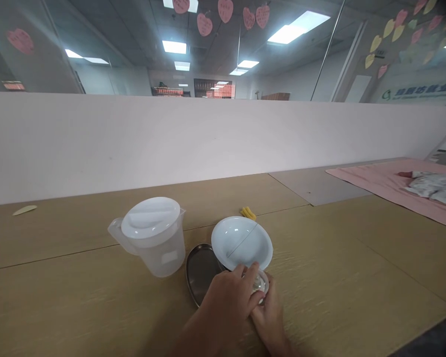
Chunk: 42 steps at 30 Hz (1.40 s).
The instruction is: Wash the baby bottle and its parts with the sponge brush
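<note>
My left hand (228, 292) reaches in from the lower left, with its fingers closed over a small clear round container (260, 282). Beside it, my right hand (272, 310) wraps the same container from the right and below. The fingers cover most of it, so its exact kind is hidden. Just beyond the hands is a white bowl (241, 240), with a thin straight line crossing its inside. To its left lies a dark metal tray (200, 275), partly hidden by the bowl and my left hand.
A translucent lidded pitcher (159, 248) stands left of the tray, handle to the left. Small yellow pieces (248, 213) lie behind the bowl. A pink cloth (386, 183) with patterned fabric (436, 187) covers the far right. A white partition (134, 144) with glass above borders the wooden tabletop (338, 267).
</note>
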### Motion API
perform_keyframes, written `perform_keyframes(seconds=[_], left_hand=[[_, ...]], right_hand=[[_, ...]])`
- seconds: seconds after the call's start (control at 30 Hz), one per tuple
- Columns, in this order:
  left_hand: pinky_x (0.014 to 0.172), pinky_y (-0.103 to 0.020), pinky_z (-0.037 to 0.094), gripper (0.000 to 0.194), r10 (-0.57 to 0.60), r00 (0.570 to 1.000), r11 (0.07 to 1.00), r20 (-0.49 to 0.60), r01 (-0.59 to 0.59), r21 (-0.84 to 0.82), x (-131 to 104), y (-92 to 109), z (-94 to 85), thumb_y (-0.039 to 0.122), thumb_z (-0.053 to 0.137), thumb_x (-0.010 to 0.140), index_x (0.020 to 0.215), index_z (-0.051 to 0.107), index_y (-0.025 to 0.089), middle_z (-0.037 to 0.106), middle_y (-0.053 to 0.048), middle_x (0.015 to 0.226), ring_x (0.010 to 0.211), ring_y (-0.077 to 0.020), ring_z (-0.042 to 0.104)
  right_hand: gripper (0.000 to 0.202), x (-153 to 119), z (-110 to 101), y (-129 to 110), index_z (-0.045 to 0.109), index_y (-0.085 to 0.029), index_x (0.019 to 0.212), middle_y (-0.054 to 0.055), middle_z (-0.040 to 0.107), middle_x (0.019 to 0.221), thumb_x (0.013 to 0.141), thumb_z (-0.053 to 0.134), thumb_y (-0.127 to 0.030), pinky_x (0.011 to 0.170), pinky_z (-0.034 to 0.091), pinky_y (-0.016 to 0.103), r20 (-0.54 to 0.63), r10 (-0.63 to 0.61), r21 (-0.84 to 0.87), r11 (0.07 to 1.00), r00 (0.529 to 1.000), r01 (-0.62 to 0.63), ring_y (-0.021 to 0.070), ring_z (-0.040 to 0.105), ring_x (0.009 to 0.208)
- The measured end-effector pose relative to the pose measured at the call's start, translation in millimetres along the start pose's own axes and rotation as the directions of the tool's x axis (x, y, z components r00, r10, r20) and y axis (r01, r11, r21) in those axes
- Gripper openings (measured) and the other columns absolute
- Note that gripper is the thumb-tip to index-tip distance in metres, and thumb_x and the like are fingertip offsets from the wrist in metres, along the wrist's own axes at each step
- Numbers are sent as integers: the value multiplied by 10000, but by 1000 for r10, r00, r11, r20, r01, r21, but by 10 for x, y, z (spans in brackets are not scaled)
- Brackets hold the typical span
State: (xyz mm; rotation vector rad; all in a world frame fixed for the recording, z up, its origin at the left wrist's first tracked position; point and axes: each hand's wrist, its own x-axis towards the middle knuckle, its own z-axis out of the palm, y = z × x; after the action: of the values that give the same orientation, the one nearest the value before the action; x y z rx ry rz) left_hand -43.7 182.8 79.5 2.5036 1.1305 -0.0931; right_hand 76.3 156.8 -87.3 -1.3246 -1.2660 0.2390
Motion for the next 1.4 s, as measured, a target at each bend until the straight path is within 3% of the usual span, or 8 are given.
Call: perform_keyframes(seconds=[0.17, 0.37, 0.67, 1.03, 1.4], left_hand=[[795, -352, 481, 595, 31, 999, 999, -22, -31, -5, -3, -9, 16, 217, 467, 804, 1376, 317, 148, 641, -124, 1086, 965, -267, 602], [719, -357, 474, 486, 44, 997, 997, -60, -48, -62, 15, -4, 16, 218, 486, 773, 1252, 439, 153, 654, -110, 983, 877, -273, 607], [700, -306, 449, 455, 49, 987, 995, -152, -62, -81, 26, -16, 97, 167, 487, 737, 1192, 481, 171, 639, -68, 894, 816, -228, 591], [660, -265, 424, 363, 49, 993, 995, -109, -58, -78, 29, -29, 47, 214, 515, 761, 1122, 487, 199, 641, -44, 927, 824, -209, 591], [585, -259, 358, 369, 70, 985, 990, -160, -88, -109, 57, -109, 61, 220, 574, 712, 1077, 518, 223, 660, -8, 768, 731, -209, 613]], right_hand=[[415, 21, -2, -2, 480, -183, 1084, 83, 621, 905, 773, 564, -444, 610, 512, 347, 3, -11, 3, 1000, 1000, 11, 240, 620, 758], [389, 18, -23, -9, 461, -192, 1095, 70, 607, 865, 770, 545, -387, 557, 506, 320, 23, -21, -30, 999, 1000, 22, 216, 606, 704], [405, 20, -8, -76, 445, -182, 1115, 88, 593, 939, 761, 535, -357, 625, 522, 344, 27, 4, -17, 1000, 1000, -4, 240, 613, 793], [413, -12, 6, -8, 465, -184, 1101, 104, 591, 951, 750, 561, -380, 634, 509, 352, -2, -31, -69, 997, 1000, 31, 257, 605, 813], [367, 38, -2, -102, 480, -188, 1036, 72, 588, 854, 745, 575, -390, 573, 502, 323, -24, -57, -45, 997, 998, 56, 225, 598, 713]])
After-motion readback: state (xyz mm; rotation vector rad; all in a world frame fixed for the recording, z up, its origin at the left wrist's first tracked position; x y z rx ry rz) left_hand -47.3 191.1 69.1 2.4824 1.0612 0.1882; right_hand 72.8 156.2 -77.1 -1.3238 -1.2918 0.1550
